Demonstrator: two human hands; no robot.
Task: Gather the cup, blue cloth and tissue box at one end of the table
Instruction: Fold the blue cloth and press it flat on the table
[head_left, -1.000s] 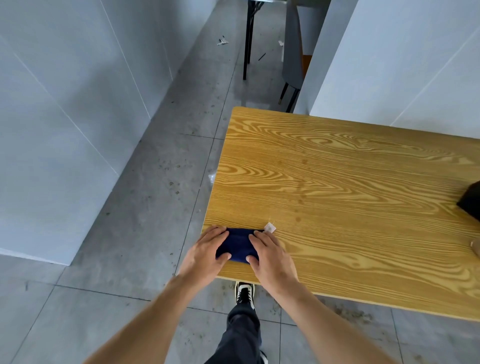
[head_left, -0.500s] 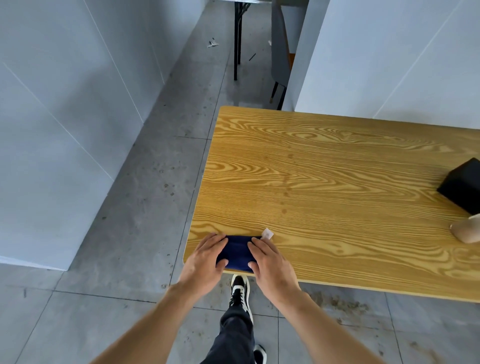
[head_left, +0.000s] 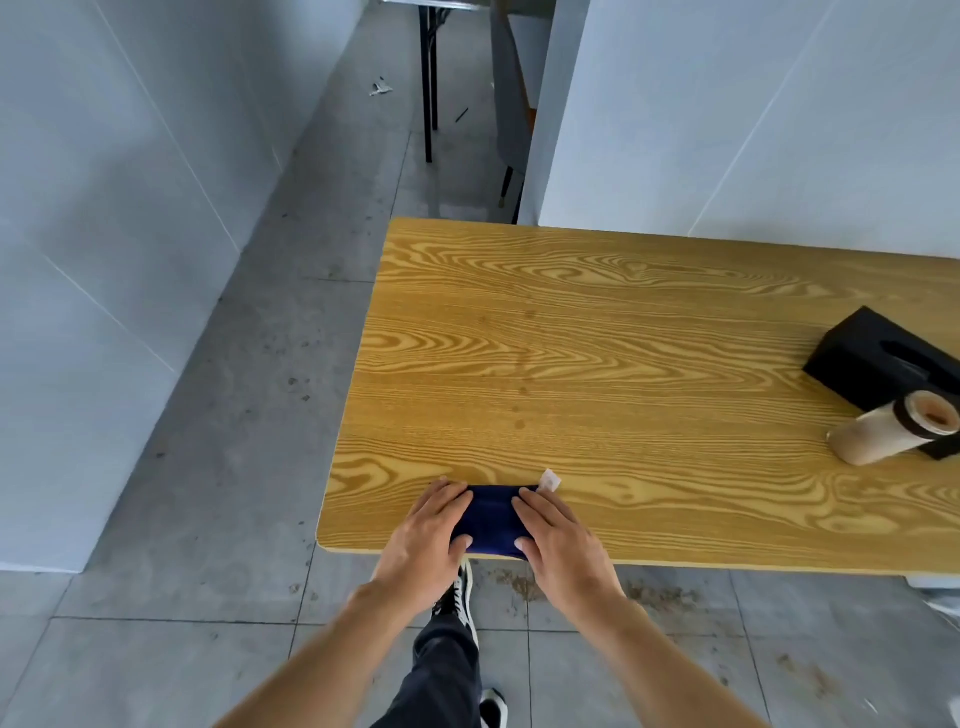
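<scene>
A folded dark blue cloth (head_left: 493, 519) with a small white tag lies at the near edge of the wooden table (head_left: 597, 364), close to its left end. My left hand (head_left: 426, 535) presses on the cloth's left side and my right hand (head_left: 563, 540) on its right side, fingers flat on top. Far to the right stands a black tissue box (head_left: 878, 364). A beige cup (head_left: 893, 428) stands just in front of the box and touches it.
Grey tiled floor lies to the left and in front of the table. White wall panels stand left and behind. A dark chair (head_left: 511, 119) and a black table leg (head_left: 427, 88) are at the far end. My leg and shoe (head_left: 460, 603) are below the table edge.
The view has shifted so the tissue box and cup come into sight at the right. Both hands stay on the blue cloth at the near table edge.
</scene>
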